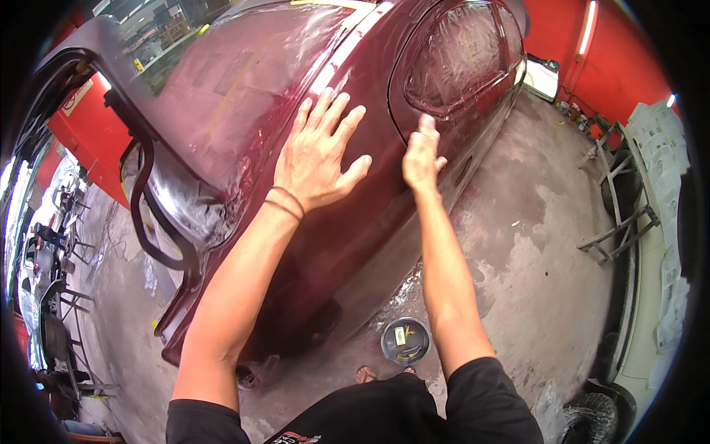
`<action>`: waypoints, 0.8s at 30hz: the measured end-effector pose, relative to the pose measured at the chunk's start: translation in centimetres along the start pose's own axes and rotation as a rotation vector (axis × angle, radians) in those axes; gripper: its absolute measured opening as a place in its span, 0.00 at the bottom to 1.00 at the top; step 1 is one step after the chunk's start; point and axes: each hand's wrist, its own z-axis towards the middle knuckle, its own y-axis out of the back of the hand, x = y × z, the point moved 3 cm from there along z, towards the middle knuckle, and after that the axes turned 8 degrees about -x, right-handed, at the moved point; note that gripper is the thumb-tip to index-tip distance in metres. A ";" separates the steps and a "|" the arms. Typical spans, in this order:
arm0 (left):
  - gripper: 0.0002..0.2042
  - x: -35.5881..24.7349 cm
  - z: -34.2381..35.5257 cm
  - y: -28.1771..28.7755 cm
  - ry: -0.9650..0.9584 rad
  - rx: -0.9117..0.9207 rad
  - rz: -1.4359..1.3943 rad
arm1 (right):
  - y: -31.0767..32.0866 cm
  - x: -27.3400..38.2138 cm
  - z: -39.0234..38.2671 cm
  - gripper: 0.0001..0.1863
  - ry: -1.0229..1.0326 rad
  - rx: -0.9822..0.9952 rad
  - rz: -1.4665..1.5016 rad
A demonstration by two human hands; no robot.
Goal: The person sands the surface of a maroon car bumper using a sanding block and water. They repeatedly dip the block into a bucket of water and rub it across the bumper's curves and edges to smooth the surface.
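Note:
A dark red car body (310, 266) with a dull, dusty-looking surface fills the middle. My left hand (319, 152) lies on its rear panel, fingers spread, with a dark band around the wrist. Farther right, my right hand (422, 154) is at the panel beside the curved door seam. Its fingers are bent and pressed together, and what they hold, if anything, is hidden. Clear plastic film covers the side window (462, 52) and the rear glass (222, 96). Yellow tape (336, 4) runs along the roof edge.
A round bucket (405, 341) with a pale block inside stands on the stained floor (532, 244) near my feet. At the left, the raised trunk lid (137, 111) juts out. A metal stand (620, 200) and a tyre (592, 418) are at the right.

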 end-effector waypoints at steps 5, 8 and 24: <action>0.38 0.1 -0.9 -0.1 -0.082 0.088 0.127 | -0.9 2.6 -10.2 0.38 0.005 0.023 -0.009; 0.39 1.2 -1.9 0.7 -0.219 0.265 0.150 | -0.6 5.9 -24.5 0.38 0.298 0.124 -0.017; 0.36 -3.5 -1.1 -0.9 -0.316 0.522 0.334 | -1.3 -13.4 -25.2 0.39 -0.190 0.080 0.262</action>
